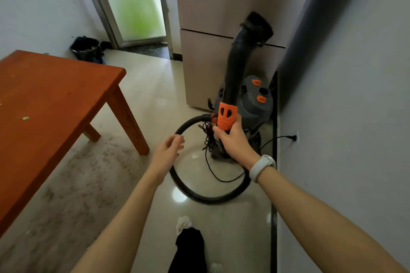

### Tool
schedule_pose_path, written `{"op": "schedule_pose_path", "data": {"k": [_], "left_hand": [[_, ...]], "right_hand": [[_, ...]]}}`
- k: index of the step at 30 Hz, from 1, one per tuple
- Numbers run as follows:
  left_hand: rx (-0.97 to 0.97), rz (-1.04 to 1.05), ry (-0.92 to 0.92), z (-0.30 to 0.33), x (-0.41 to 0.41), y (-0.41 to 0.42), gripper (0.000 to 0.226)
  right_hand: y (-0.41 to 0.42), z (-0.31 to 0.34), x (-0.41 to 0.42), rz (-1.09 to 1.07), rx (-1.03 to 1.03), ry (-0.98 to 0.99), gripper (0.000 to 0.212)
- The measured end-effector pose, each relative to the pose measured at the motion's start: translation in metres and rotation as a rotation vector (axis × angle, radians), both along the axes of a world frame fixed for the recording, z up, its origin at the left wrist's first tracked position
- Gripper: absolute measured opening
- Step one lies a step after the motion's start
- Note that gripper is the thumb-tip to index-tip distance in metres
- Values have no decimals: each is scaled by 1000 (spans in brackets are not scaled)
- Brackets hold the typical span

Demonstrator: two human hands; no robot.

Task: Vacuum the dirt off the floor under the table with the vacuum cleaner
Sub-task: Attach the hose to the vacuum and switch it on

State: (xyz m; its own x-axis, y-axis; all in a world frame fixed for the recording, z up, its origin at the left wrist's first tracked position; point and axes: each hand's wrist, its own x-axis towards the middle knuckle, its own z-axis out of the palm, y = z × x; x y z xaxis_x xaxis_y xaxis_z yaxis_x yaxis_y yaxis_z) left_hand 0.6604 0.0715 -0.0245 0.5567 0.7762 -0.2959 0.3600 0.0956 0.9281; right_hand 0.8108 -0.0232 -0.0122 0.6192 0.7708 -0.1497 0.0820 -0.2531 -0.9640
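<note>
From the head camera, the right hand (230,137) grips the vacuum wand (238,62) at its orange collar (226,117), fingers curled round the lower end, so the black tube rises away from it with the brush nozzle (258,25) uppermost, in front of the refrigerator (221,6). The left hand (168,150) hangs open, fingers relaxed, touching nothing, just left of the hose (199,193).

The wand looks like rigid plastic, probably light enough for one hand; the collar is the natural place to hold it, and a second hand higher on the tube would likely steady it. The ribbed black hose is flexible and loops on the floor near the person, so it may drag or snag. The canister (255,104), grey with orange caps, stands on the floor by the right wall; it looks the heavier part. Its power cord (275,138) runs to a wall socket on the right.

The dirt (93,166) lies as dark specks on the pale tiles under and beside the orange-brown desk (55,91) at left, well apart from the nozzle. Vacuuming has seemingly not started.
</note>
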Motion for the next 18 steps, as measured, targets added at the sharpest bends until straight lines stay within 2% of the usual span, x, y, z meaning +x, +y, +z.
{"op": "schedule_pose_path", "data": {"k": [2, 4, 7, 10, 12, 16, 18], "left_hand": [[68, -15, -89, 19, 17, 5, 20], [155, -57, -162, 39, 39, 11, 30], [223, -66, -206, 62, 74, 21, 49], [208, 4, -199, 62, 102, 41, 47], [173, 30, -182, 51, 112, 59, 40], [106, -68, -237, 35, 114, 88, 25], [49, -131, -291, 33, 108, 105, 26]], "right_hand": [[-2, -5, 9, 77, -75, -130, 54], [4, -8, 13, 136, -136, -281, 55], [20, -10, 10, 145, -171, -349, 52], [40, -14, 4, 168, -176, -309, 50], [52, -13, 3, 219, -164, -216, 47], [71, -14, 27, 371, -251, -50, 36], [79, -13, 42, 233, -193, 52, 36]]}}
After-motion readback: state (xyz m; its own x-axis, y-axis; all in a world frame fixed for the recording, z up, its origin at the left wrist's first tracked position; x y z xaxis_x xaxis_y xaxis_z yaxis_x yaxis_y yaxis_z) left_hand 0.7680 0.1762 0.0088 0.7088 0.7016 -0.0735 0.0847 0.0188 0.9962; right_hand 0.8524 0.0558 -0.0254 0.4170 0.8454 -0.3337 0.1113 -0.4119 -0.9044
